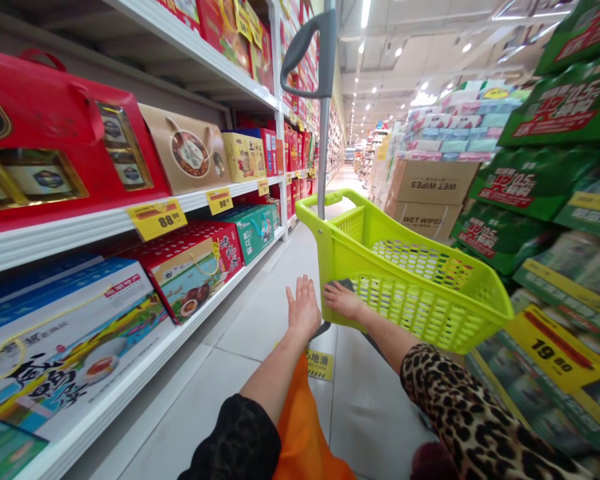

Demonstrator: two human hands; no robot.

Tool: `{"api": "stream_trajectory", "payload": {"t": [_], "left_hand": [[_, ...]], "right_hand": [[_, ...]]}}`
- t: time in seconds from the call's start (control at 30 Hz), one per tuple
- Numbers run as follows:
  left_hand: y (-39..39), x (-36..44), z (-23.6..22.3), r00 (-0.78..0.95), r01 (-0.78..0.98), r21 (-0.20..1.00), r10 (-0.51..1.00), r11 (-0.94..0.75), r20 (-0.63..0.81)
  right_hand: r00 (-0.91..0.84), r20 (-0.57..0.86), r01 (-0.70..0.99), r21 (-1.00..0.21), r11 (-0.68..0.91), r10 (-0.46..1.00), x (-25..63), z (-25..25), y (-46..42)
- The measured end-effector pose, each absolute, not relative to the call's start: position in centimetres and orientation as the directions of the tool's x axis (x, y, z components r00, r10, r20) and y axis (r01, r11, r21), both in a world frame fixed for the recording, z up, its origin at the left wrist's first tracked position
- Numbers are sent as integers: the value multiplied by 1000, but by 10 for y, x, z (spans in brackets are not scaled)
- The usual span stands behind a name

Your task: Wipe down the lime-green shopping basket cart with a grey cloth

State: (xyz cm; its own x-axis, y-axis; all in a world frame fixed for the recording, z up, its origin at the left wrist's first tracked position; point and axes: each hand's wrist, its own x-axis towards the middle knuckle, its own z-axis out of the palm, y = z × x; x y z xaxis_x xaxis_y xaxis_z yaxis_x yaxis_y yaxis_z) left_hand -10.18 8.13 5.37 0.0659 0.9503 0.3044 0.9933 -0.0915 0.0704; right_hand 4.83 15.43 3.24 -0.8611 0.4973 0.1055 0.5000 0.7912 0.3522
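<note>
A lime-green shopping basket cart [420,257] with slotted sides stands in front of me, tilted in view. My right hand [345,300] presses against the near lower corner of its side. A dark grey piece, seemingly a cloth [347,285], shows beyond the fingers; most of it is hidden under the hand. Just left of that corner, my left hand [303,308] is stretched out with its fingers up and apart, and nothing shows in it. From the cart's corner rises a metal pole with a grey loop handle [325,60]. Orange fabric [300,427] hangs below my forearms.
White shelves [215,203] with boxed goods and yellow price tags line the left. Green packs [520,180] are stacked high on the right, near wet wipes cartons [430,183]. A yellow floor sign [320,365] lies on the tiled floor [245,333]. The aisle runs ahead.
</note>
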Motion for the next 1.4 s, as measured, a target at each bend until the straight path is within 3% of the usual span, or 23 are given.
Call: {"api": "stream_trajectory", "payload": {"t": [0.1,0.27,0.37,0.53,0.77,0.87,1.03,1.17,1.4], "left_hand": [[83,-98,56,83,992,67,947,-109,310],[94,-94,70,27,996,73,937,-56,349],[99,-89,74,22,996,74,930,-53,367],[95,-83,71,78,993,52,931,-103,357],[91,-87,64,96,992,44,941,-117,324],[93,-80,63,108,991,44,940,-129,324],[93,-60,64,131,986,52,938,-156,321],[88,-44,64,172,978,58,931,-201,321],[78,-27,60,248,962,28,914,-271,321]], "right_hand": [[-877,97,476,308,824,471,51,37,150],[-761,535,588,331,739,366,43,127,162],[-659,656,689,331,645,368,40,166,175],[-770,452,628,411,661,450,46,130,180],[-870,208,492,356,794,446,69,35,144],[-893,260,443,353,824,369,79,48,137],[-794,455,587,400,704,403,117,89,141],[-809,357,584,402,705,467,151,69,138],[-813,227,581,275,766,536,170,-1,109]]}}
